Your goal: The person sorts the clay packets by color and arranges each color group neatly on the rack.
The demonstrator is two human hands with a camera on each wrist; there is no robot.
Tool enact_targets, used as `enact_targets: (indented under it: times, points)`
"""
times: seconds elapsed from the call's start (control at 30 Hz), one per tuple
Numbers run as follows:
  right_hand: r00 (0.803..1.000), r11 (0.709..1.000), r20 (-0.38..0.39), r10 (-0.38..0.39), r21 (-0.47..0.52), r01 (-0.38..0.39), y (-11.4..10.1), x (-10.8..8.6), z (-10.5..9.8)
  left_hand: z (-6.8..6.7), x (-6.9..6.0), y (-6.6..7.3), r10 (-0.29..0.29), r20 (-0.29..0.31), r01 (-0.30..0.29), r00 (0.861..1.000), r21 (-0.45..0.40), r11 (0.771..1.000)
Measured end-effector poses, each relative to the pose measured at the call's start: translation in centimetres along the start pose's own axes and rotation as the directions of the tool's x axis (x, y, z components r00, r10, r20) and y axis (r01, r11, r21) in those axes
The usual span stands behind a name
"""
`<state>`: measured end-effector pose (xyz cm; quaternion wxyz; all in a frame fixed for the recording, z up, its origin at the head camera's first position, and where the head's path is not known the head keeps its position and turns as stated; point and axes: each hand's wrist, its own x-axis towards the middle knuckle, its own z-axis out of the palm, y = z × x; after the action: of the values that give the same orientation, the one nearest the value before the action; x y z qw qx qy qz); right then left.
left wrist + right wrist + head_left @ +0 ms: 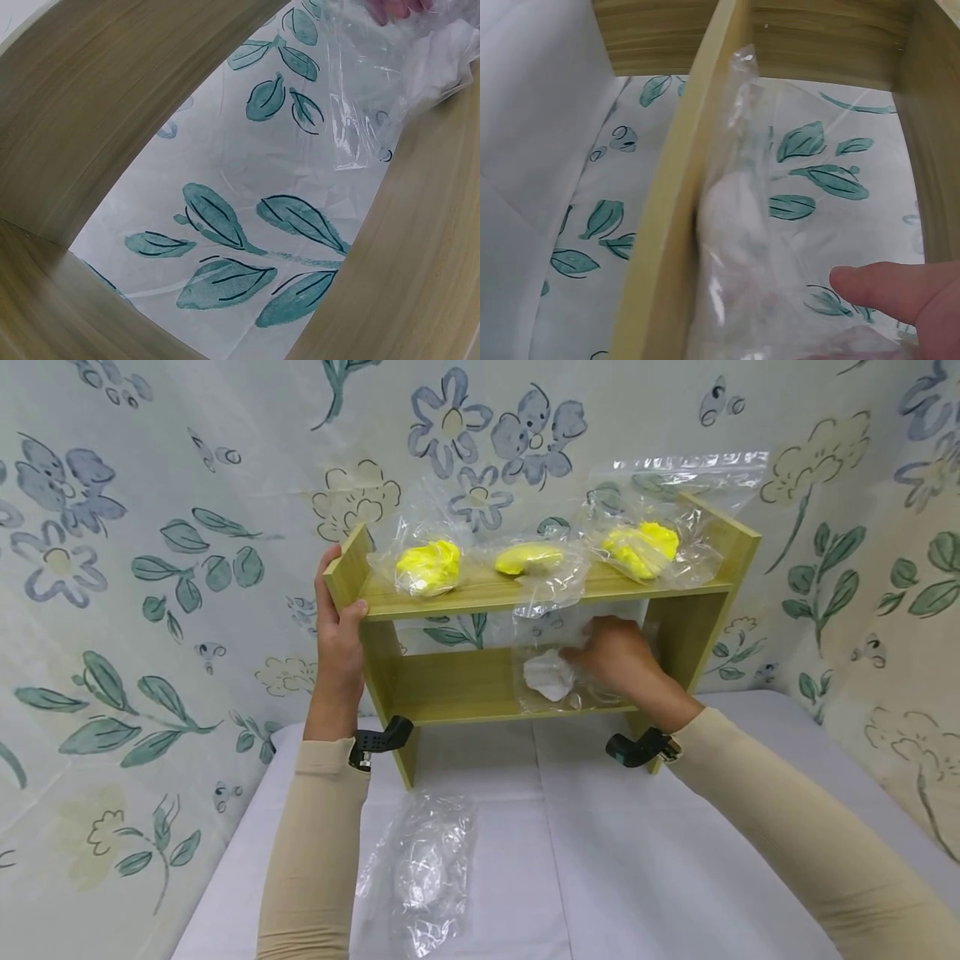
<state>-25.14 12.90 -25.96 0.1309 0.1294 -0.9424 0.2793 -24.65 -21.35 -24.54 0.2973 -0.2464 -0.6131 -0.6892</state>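
Observation:
A small wooden shelf [465, 681] stands on the white-covered table. My left hand [339, 639] grips its left side panel near the top board. On the lower board, right of the middle, lies a clear bag with a white lump [550, 675]; my right hand [618, 660] is at this bag, its fingertips partly hidden in the head view. In the right wrist view the bagged white lump [735, 217] rests along the board, with my thumb extended beside it. The left wrist view shows the white lump [441, 64] in its bag at the top right.
Three bagged yellow lumps, at left [429, 567], middle [528, 557] and right [641, 550], sit on the top board. Another clear bag with a white lump [422, 872] lies on the table in front of the shelf. A floral cloth [225, 635] hangs behind.

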Motion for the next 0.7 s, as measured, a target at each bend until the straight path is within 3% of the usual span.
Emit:
enact_targets:
  times: [0.23, 0.37, 0.7]
  points:
    - [0.998, 0.998, -0.054, -0.030, 0.060, 0.033, 0.3, -0.8, -1.2, 0.1, -0.2, 0.1, -0.013, -0.003, 0.013, 1.000, 0.002, 1.000]
    - [0.997, 0.999, -0.067, -0.028, 0.043, 0.031, 0.7, -1.0, -1.6, 0.1, -0.3, 0.4, -0.014, -0.010, 0.014, 1.000, -0.003, 1.000]
    - [0.992, 0.992, -0.103, 0.066, 0.111, -0.054, 0.7, -3.1, -3.8, 1.1, -0.8, 2.5, -0.004, 0.002, 0.004, 1.000, 0.000, 1.000]
